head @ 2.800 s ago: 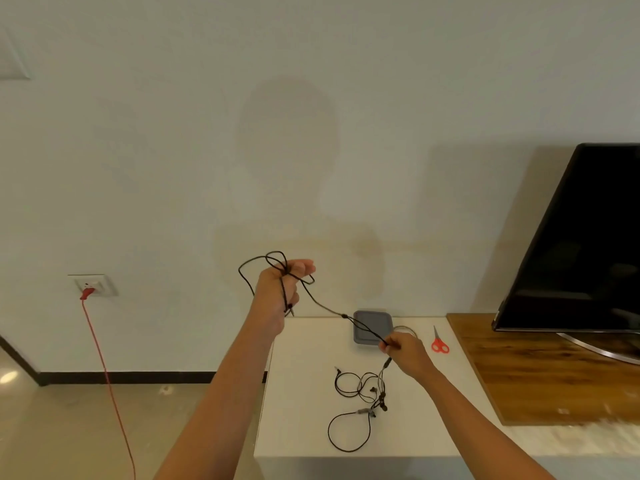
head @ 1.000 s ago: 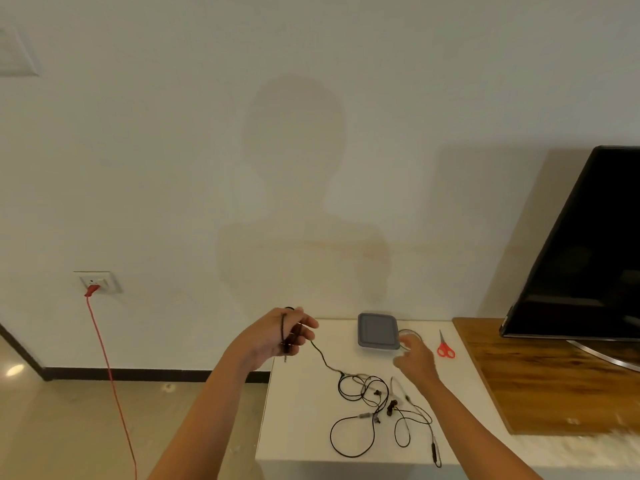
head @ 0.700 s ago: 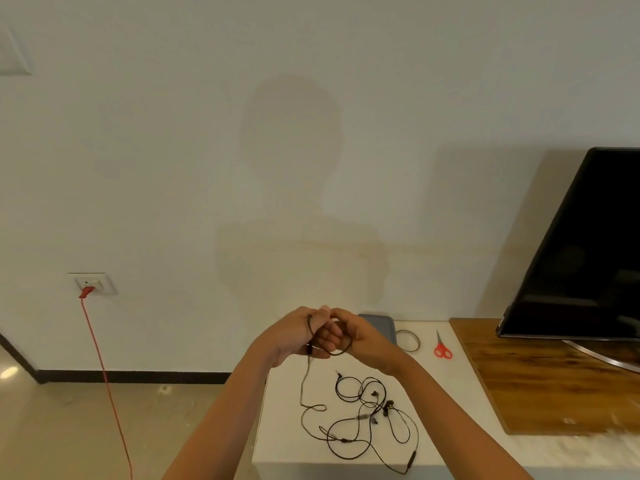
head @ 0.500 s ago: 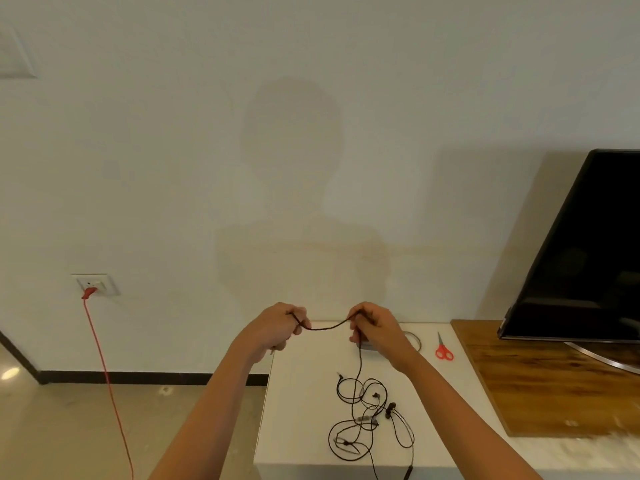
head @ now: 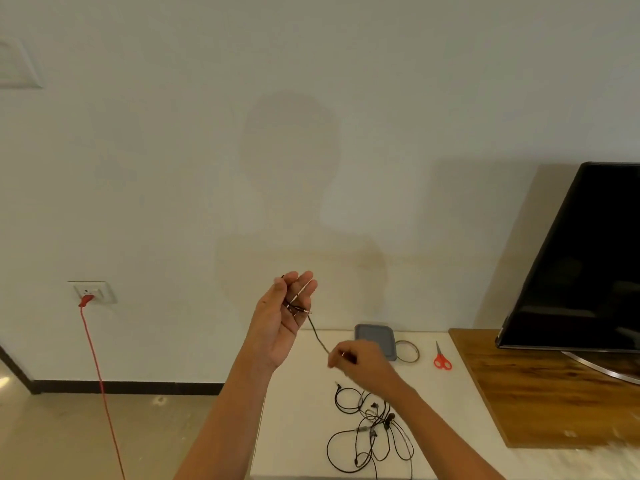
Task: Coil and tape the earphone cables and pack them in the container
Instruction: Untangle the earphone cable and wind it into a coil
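My left hand (head: pixel 282 318) is raised above the table's left end, palm towards me, fingers pointing up. A black earphone cable (head: pixel 316 332) lies looped across those fingers, and the thumb holds it there. From there the cable slants down to my right hand (head: pixel 360 362), which pinches it with curled fingers just in front of the grey container (head: pixel 375 336). A tangle of other black earphone cables (head: pixel 372 429) lies on the white table (head: pixel 294 420) below my right forearm. A clear tape roll (head: pixel 408 351) sits to the right of the container.
Red-handled scissors (head: pixel 441 360) lie right of the tape roll. A wooden board (head: pixel 554 393) carries a black TV (head: pixel 588 271) at the right. A red cord (head: pixel 98 368) hangs from a wall socket (head: pixel 93 292) down to the floor at the left.
Half a second ago both hands held the cable stretched level between them. My left hand has since risen and turned palm towards me, and my right hand has dropped down and right along the cable.
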Demonstrator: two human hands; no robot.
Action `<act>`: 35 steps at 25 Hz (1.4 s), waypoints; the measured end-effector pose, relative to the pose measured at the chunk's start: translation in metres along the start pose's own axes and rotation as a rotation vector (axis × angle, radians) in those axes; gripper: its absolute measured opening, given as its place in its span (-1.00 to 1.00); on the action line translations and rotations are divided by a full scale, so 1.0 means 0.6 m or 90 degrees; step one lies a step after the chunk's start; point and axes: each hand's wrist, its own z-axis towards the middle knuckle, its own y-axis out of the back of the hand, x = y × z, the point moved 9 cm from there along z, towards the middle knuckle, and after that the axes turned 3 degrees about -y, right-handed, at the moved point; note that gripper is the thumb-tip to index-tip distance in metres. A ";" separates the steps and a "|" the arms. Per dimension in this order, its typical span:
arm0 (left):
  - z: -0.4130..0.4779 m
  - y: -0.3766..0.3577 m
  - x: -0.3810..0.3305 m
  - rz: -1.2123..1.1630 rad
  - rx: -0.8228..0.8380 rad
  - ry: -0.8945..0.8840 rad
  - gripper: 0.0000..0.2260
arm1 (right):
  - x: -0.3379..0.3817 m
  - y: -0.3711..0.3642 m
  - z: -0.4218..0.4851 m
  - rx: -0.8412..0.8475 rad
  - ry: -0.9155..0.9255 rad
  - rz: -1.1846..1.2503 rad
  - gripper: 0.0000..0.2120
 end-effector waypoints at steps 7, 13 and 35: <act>0.018 0.029 -0.008 0.345 0.013 -0.079 -0.69 | 0.084 0.022 -0.093 0.015 0.109 0.141 -0.83; -0.027 0.001 0.069 0.525 0.184 0.133 -0.68 | 0.169 0.137 -0.064 -0.131 0.209 0.201 -0.84; -0.048 -0.024 0.091 0.492 0.217 0.124 -0.67 | 0.188 0.162 -0.080 -0.184 0.155 0.141 -0.81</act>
